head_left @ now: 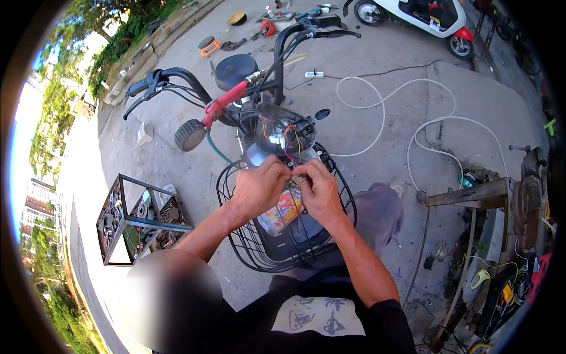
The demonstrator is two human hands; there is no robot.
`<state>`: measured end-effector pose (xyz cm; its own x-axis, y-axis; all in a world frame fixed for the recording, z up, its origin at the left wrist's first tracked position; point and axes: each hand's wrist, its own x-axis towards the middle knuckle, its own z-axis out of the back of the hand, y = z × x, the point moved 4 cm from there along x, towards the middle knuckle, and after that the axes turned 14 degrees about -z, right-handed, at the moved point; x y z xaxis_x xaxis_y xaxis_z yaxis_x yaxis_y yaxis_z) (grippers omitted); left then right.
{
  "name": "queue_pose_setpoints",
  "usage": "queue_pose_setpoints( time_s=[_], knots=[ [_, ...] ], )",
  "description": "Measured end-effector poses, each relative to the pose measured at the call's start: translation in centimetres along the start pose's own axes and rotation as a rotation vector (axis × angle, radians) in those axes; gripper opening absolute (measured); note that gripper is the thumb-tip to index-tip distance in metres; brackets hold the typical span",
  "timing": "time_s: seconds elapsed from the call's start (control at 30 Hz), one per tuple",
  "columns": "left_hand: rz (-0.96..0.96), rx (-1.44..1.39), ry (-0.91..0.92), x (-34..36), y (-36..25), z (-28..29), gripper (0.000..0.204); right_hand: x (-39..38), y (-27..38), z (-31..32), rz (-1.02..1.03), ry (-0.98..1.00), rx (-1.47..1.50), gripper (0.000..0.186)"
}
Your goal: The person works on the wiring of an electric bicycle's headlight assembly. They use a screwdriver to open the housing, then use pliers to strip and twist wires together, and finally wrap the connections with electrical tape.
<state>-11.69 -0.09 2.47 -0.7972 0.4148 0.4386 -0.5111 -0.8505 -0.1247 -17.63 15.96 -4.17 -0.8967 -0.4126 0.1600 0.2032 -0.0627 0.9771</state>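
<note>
Above the black wire basket at the front of an electric bike, my hands meet with fingertips nearly touching. My left hand is closed in a pinch on a thin wire. From the other side, my right hand pinches the wire too; the exact spot is partly hidden by the fingers. Red and yellow wires run down toward my fingertips from the opened headlight housing. Below my hands, a colourful plastic package lies in the basket.
A red clamp-like tool with a black round knob lies across the handlebar. At left stands a metal-framed box of parts. A white hose loops over the ground, near a bench vise. A white scooter is parked behind.
</note>
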Motion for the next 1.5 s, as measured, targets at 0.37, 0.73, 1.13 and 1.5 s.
queue_pose_setpoints(
  time_s=[0.37, 0.73, 1.13, 1.5],
  knots=[
    [0.808, -0.980, 0.162, -1.6, 3.3, -2.4, 0.013, 0.0, -0.7, -0.1, -0.019, 0.027, 0.011, 0.028],
    [-0.341, 0.224, 0.085, 0.7, 0.0, 1.5, 0.030, 0.8, -1.8, -0.1, -0.125, 0.082, 0.093, 0.028],
    [0.468, -0.614, 0.061, -1.2, 3.4, -2.3, 0.008, 0.0, -0.4, -0.2, -0.029, 0.020, -0.017, 0.024],
    [0.386, -0.419, 0.022, -0.2, 1.7, 0.7, 0.014, 0.3, -1.5, -0.4, -0.065, 0.015, 0.097, 0.021]
  ],
)
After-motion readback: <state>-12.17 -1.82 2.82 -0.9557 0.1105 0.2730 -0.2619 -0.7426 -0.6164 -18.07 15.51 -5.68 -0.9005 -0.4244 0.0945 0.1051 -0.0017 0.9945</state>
